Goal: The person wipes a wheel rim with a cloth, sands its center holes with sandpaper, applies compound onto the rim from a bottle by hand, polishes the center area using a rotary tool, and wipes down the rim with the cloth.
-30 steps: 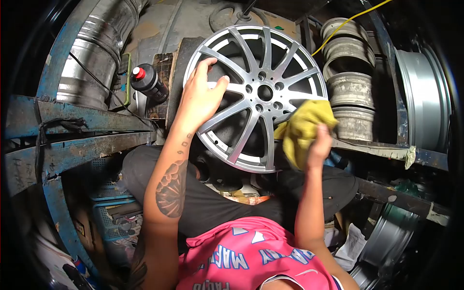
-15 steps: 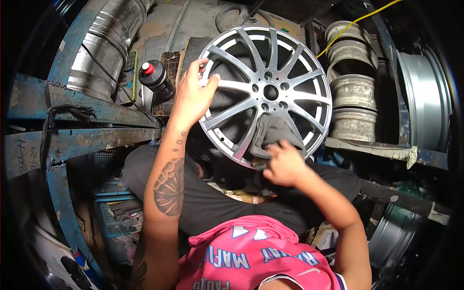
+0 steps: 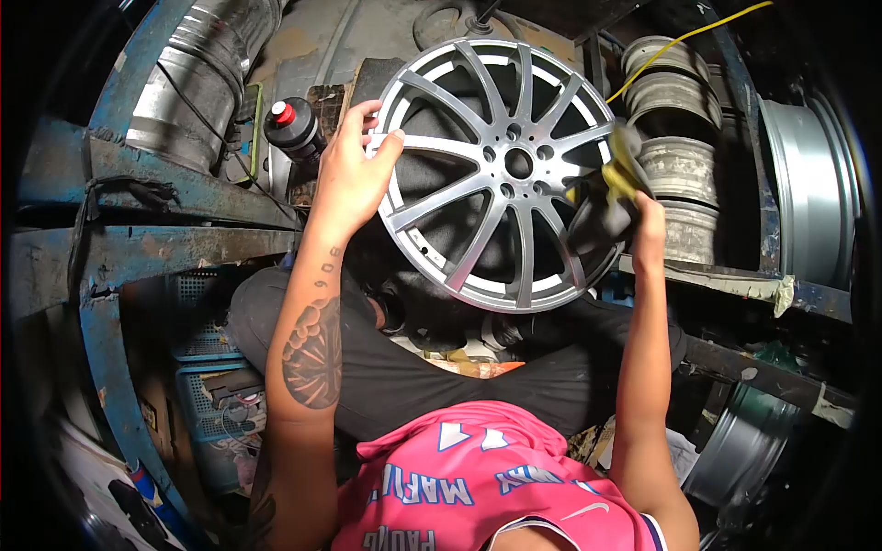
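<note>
A silver multi-spoke alloy wheel rim (image 3: 478,184) stands tilted before my crossed legs, its face towards me. My left hand (image 3: 356,174) grips its left edge, thumb on the front and fingers around the lip. On the right side, my right hand (image 3: 649,230) holds a dark grey cloth (image 3: 606,220) against or just over the rim's right edge. Motion blurs the cloth, and a yellowish patch shows on it. The cloth hides the ends of the right-hand spokes.
A dark bottle with a red cap (image 3: 283,115) stands left of my left hand. Worn wheel barrels (image 3: 678,170) are stacked at the right, with a larger silver rim (image 3: 808,193) beyond. Blue metal frames (image 3: 175,248) flank the left side. A yellow cable (image 3: 689,37) runs at upper right.
My right hand has moved with the cloth from the lower spokes up and right to the rim's right edge. The lower spokes are uncovered. My left hand keeps its hold.
</note>
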A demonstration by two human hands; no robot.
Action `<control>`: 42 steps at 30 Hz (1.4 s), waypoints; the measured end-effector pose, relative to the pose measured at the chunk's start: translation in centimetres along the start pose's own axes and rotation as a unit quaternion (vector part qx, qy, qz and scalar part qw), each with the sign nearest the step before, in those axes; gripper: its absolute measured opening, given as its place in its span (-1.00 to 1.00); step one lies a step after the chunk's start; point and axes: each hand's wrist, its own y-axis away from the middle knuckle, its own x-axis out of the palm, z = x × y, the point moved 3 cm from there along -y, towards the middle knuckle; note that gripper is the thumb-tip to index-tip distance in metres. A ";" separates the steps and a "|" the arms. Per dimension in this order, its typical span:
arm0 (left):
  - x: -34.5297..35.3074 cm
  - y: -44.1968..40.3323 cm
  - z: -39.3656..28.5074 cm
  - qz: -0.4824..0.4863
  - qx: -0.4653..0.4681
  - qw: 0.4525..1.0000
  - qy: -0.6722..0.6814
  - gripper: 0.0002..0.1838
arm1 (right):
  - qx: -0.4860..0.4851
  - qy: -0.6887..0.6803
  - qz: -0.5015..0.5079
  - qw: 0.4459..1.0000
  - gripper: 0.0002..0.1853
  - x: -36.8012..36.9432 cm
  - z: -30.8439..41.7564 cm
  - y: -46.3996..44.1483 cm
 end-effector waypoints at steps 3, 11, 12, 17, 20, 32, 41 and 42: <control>0.7 -0.4 -0.9 0.017 0.005 1.000 -0.007 -0.40 | 0.115 -0.211 0.002 0.971 -0.55 -2.7 0.9 4.0; 3.5 -1.3 -2.5 0.052 0.021 0.998 -0.029 -0.45 | -0.219 0.203 0.347 0.889 -0.35 9.6 15.8 18.0; 3.6 -1.3 -2.5 0.053 0.025 0.998 -0.026 -0.46 | -0.187 0.224 0.297 0.909 -0.30 11.4 16.6 19.4; 3.1 -0.5 -2.2 0.039 0.043 0.998 -0.020 -0.46 | -0.122 0.163 0.302 0.931 -0.43 12.4 16.1 18.5; 2.6 -0.4 -1.8 0.047 0.034 0.998 -0.021 -0.46 | -0.096 0.171 0.295 0.935 -0.51 11.4 17.2 18.8; 3.9 -0.7 -1.8 0.062 0.038 0.997 0.009 -0.46 | 0.469 -0.615 -0.033 0.633 -0.57 11.6 11.1 10.6; 2.7 -0.1 -2.1 0.059 0.029 0.998 0.017 -0.46 | 0.327 -0.490 -0.151 0.794 -0.35 -1.5 9.7 17.0; 3.0 -0.2 -2.2 0.062 0.033 0.997 0.017 -0.46 | 0.273 -0.380 -0.015 0.883 -0.36 0.1 7.6 20.6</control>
